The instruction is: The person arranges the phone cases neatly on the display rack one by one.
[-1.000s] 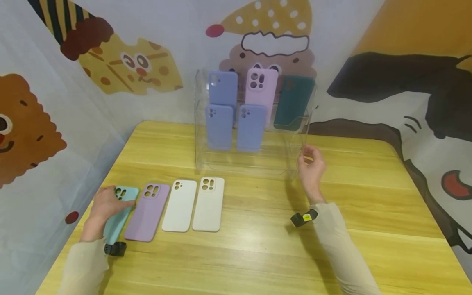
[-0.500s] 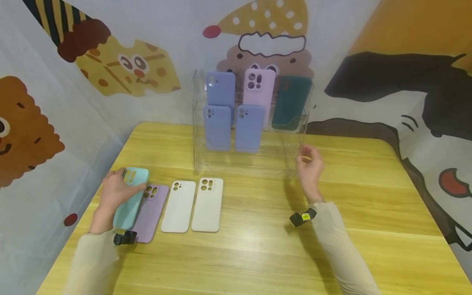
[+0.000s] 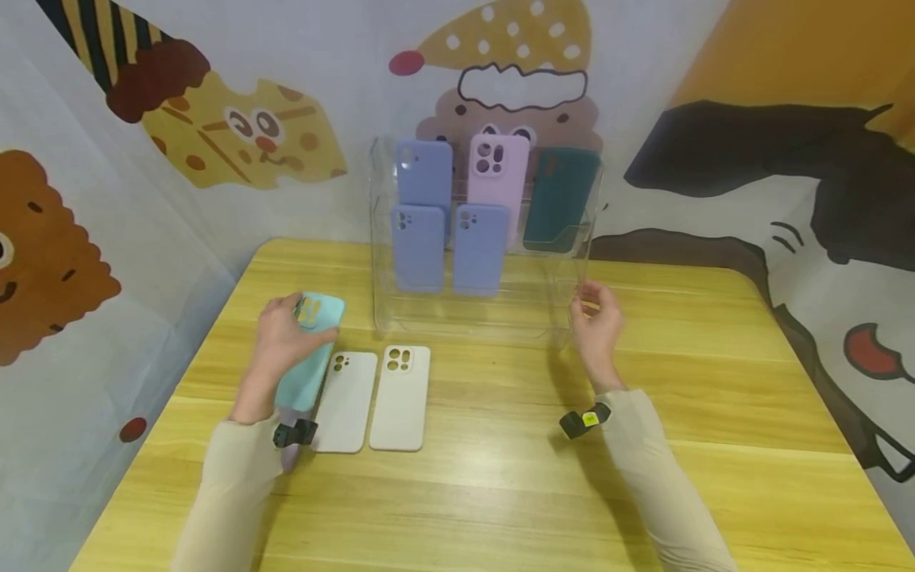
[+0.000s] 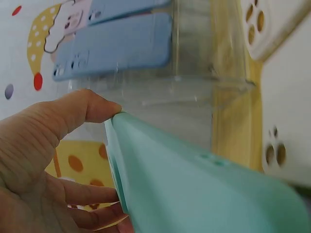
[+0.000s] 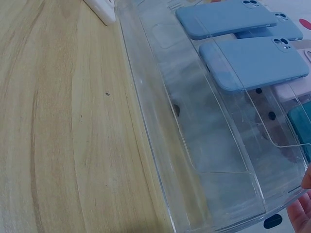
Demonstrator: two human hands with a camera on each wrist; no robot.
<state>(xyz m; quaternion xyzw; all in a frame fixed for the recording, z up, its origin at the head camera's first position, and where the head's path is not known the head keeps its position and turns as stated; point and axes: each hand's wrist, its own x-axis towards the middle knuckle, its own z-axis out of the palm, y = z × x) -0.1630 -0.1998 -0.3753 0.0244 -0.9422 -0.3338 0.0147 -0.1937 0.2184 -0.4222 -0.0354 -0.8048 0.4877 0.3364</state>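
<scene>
My left hand (image 3: pixel 282 342) holds a mint phone case (image 3: pixel 306 381) by its long edges, thumb on one side and fingers on the other. The left wrist view shows the thumb at a corner of the mint case (image 4: pixel 194 179), which is tilted. Under it lies a purple phone case (image 3: pixel 288 458), mostly hidden. My right hand (image 3: pixel 599 324) pinches the right side edge of a clear tiered display stand (image 3: pixel 529 316); only its fingertips show in the right wrist view. Two blue phone cases (image 3: pixel 418 250) stand on the stand's lower tier, at left and middle.
Behind them, the upper tier bears a blue case (image 3: pixel 424 171), a lilac case (image 3: pixel 500 187) and a dark teal case (image 3: pixel 562 199). On the wooden table (image 3: pixel 493 492) lie a white case (image 3: pixel 348 405) and a cream case (image 3: pixel 400 409). A patterned cloth hangs behind.
My left hand has lifted the mint case off the table's left side and carried it right and forward, over the purple case. My right hand stays at the stand's edge.
</scene>
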